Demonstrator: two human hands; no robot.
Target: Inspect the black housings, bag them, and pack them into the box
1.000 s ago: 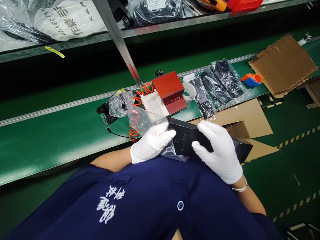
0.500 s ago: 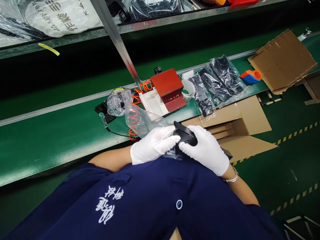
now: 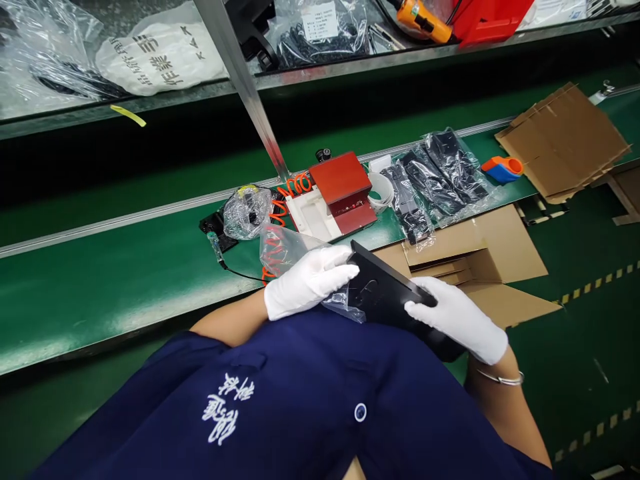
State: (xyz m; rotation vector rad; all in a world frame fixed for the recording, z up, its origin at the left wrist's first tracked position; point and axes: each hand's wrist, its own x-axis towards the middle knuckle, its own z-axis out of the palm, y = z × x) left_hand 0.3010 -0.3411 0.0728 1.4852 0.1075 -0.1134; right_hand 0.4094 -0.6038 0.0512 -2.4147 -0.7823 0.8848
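A long flat black plastic part (image 3: 383, 290) lies aslant close to my chest, its right end running down in front of my shirt. White-gloved, my left hand (image 3: 311, 280) pinches its left end, with a clear plastic bag (image 3: 283, 252) bunched around and under those fingers. My right hand (image 3: 459, 319), gloved too, is closed over the part's upper edge farther right, thumb on the near face. Beyond my left hand stands a red and white fixture (image 3: 342, 179) on the bench, with a coiled orange hose (image 3: 278, 210) beside it.
Bagged black parts (image 3: 440, 177) lie on the green bench (image 3: 125, 280). An open cardboard box (image 3: 505, 300) stands below its edge, and flat cardboard (image 3: 565, 143) lies at the right. A blue-orange tape holder (image 3: 503, 169) sits nearby. Above runs a loaded shelf (image 3: 310, 77) with a metal post (image 3: 250, 93).
My right hand has slid right and down along the black part, uncovering more of its face. The left hand stays at the left end. The view has shifted slightly.
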